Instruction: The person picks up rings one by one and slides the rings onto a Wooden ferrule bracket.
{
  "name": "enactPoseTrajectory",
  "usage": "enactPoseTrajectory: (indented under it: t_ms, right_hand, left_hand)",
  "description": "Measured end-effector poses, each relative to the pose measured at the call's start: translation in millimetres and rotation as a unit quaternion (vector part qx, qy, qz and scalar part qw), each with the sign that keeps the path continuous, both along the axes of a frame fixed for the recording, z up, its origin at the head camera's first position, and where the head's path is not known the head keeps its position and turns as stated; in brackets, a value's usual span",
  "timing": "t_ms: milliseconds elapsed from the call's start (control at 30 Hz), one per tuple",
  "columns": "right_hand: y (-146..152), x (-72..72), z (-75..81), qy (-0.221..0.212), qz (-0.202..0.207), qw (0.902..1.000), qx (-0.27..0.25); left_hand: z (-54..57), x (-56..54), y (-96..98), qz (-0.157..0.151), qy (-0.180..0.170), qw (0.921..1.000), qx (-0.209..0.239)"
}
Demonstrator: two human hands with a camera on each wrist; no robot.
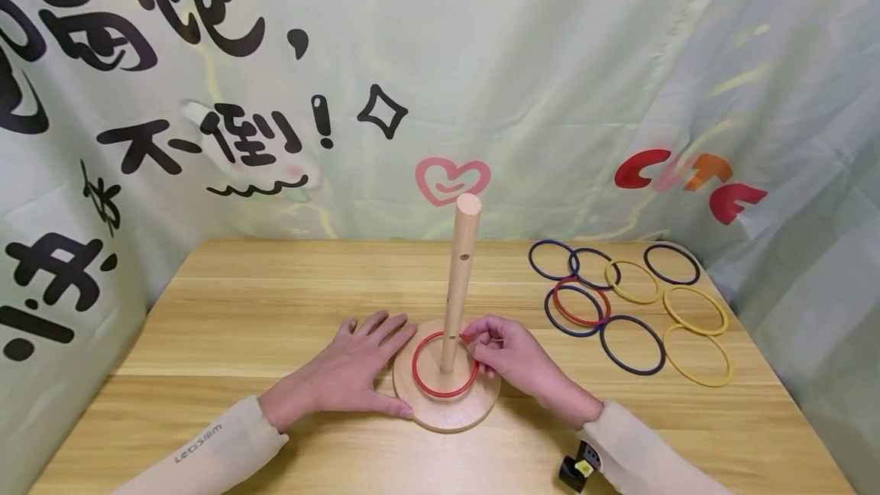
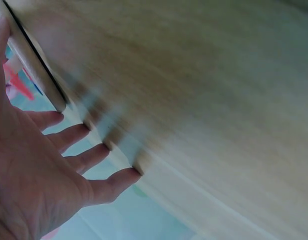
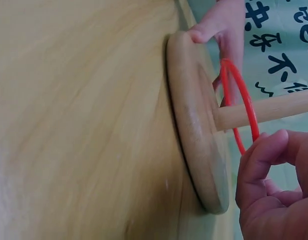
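Currently, 1 red ring (image 1: 445, 395) encircles the wooden peg (image 1: 462, 273), just above the round base (image 1: 447, 417). Right hand (image 1: 514, 359) pinches the ring's edge between thumb and fingertips; left hand (image 1: 351, 373) lies spread, grasping nothing, thumb against the base. Rightward, 3 yellow rings (image 1: 726, 319) lie on the table (image 1: 275, 289).

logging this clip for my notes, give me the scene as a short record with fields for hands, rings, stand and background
left hand: left hand spread, touching the round base
right hand: right hand pinching a red ring
held ring: around the peg, above the base
stand: upright on the wooden table
other rings: blue, yellow and red rings on the person's right, some overlapping
background: pale printed cloth
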State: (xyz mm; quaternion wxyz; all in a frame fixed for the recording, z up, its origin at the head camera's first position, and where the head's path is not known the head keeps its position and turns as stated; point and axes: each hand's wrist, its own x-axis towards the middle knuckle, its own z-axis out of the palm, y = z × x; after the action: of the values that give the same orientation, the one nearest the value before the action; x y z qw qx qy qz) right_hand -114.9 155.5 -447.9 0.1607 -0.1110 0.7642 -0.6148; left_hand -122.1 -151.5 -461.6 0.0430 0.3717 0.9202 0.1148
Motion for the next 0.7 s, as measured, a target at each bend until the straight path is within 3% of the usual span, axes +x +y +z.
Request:
enactPoseTrajectory:
  t_ms: [300, 467, 700]
  right_hand:
    - [-0.2, -3.7, -4.7, 0.069, 0.012, 0.9923, 0.102]
    - [-1.5, -4.6, -3.9, 0.094, 0.016, 0.9865, 0.133]
    - [7.3, 0.4, -1.6, 0.118, -0.026, 0.9802, 0.157]
  left_hand:
    - [1.0, -0.4, -0.2, -0.002, 0.006, 1.0000, -0.004]
    - [1.3, -1.1, -0.7, -0.002, 0.007, 1.0000, -0.005]
    - [-0.9, 0.1, -0.8, -0.003, 0.009, 1.0000, -0.003]
